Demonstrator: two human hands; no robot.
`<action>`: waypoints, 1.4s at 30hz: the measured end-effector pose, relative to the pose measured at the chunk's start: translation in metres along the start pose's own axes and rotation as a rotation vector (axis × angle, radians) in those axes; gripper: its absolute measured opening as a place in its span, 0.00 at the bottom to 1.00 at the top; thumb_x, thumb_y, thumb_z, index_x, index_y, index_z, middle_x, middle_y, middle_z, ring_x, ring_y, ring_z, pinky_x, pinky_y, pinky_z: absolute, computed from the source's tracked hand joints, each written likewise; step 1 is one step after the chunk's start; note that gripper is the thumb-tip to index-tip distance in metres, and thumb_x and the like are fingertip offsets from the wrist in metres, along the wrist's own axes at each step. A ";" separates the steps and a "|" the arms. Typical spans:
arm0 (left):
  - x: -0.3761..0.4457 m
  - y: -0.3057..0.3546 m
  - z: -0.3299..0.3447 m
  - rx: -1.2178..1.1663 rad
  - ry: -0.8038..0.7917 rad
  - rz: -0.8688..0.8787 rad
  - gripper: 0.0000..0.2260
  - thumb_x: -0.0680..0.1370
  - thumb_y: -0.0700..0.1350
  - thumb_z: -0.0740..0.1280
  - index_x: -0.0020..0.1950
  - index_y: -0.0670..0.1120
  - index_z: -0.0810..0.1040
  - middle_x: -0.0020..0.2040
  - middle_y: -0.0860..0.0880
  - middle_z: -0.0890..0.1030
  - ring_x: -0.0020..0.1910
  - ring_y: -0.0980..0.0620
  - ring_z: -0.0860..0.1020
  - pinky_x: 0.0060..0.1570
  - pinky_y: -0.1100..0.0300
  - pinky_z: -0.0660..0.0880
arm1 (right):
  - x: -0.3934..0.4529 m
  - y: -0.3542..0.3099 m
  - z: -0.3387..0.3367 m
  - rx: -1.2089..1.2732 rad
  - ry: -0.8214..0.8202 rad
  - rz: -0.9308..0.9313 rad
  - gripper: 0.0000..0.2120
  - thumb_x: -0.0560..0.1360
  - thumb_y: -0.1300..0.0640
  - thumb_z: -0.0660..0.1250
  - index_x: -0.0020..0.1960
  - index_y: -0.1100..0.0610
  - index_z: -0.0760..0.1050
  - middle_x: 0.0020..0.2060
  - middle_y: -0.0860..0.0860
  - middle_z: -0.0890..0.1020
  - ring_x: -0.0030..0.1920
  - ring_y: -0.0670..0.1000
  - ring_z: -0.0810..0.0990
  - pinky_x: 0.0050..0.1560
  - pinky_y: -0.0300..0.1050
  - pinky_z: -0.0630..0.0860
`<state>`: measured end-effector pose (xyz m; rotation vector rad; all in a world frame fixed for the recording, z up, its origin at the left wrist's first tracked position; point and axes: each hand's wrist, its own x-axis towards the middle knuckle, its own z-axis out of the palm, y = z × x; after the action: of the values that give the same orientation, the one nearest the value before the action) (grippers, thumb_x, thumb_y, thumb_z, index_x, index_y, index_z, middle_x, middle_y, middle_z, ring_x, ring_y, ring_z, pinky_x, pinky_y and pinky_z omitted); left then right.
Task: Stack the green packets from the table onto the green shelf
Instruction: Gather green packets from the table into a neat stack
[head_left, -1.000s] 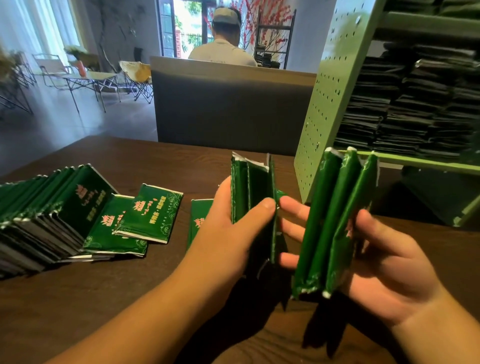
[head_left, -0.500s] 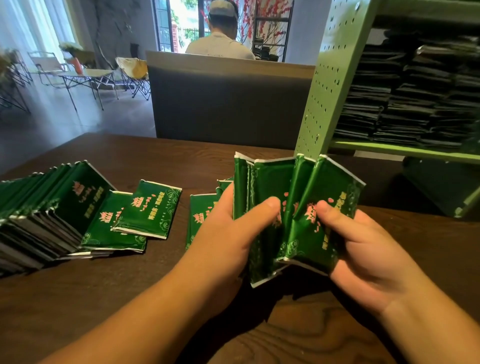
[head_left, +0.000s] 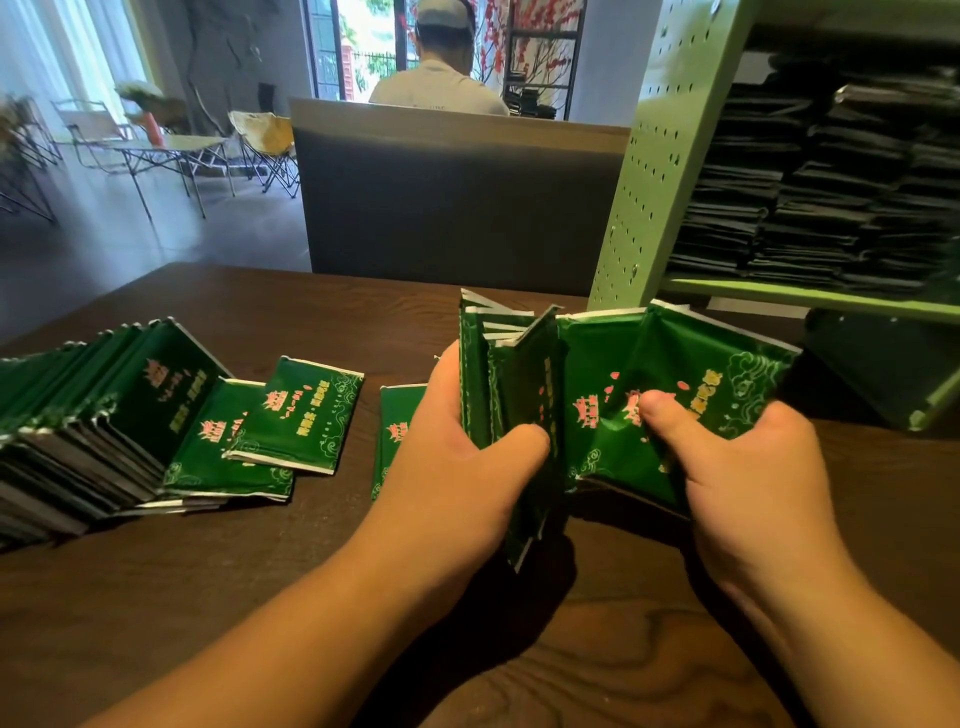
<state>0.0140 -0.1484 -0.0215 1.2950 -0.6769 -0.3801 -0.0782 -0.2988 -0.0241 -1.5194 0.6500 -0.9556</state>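
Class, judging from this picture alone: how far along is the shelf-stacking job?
Done: dark packet stacks fill the green metal shelf. In hand: left hand and right hand grip a fanned bunch of green packets. Left: a long row and loose packets on the brown wooden table.

packets (head_left: 156, 410) left on table (head_left: 156, 597), shelf (head_left: 810, 296) right

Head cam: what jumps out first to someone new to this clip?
First, the fan of green packets held upright at centre frame, the left hand and right hand each gripping a share above the dark wooden table. Next, the long slanted row of packets lying at the table's left edge. Then the green shelf at upper right, already stacked with dark packets.
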 end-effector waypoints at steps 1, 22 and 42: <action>-0.001 0.001 0.000 0.015 -0.012 0.023 0.21 0.77 0.30 0.66 0.59 0.56 0.76 0.45 0.56 0.86 0.44 0.58 0.85 0.39 0.66 0.79 | -0.003 -0.003 0.000 -0.043 -0.009 -0.052 0.04 0.71 0.60 0.77 0.44 0.54 0.83 0.37 0.45 0.87 0.39 0.45 0.87 0.39 0.45 0.83; -0.001 -0.005 -0.005 -0.239 -0.175 -0.143 0.22 0.68 0.39 0.69 0.62 0.45 0.76 0.48 0.44 0.87 0.44 0.47 0.86 0.37 0.58 0.81 | -0.001 -0.006 -0.001 0.304 -0.583 0.236 0.27 0.66 0.58 0.81 0.64 0.57 0.78 0.56 0.58 0.85 0.55 0.60 0.86 0.47 0.53 0.84; -0.007 -0.025 0.001 0.128 -0.280 0.041 0.42 0.69 0.37 0.68 0.78 0.59 0.56 0.68 0.57 0.77 0.68 0.57 0.76 0.66 0.55 0.75 | 0.005 -0.004 -0.014 -0.063 -0.766 -0.006 0.46 0.56 0.54 0.76 0.71 0.36 0.63 0.62 0.42 0.82 0.63 0.46 0.81 0.57 0.45 0.80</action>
<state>0.0107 -0.1510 -0.0476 1.3596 -0.9753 -0.4961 -0.0883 -0.3098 -0.0195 -1.7790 0.1201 -0.2970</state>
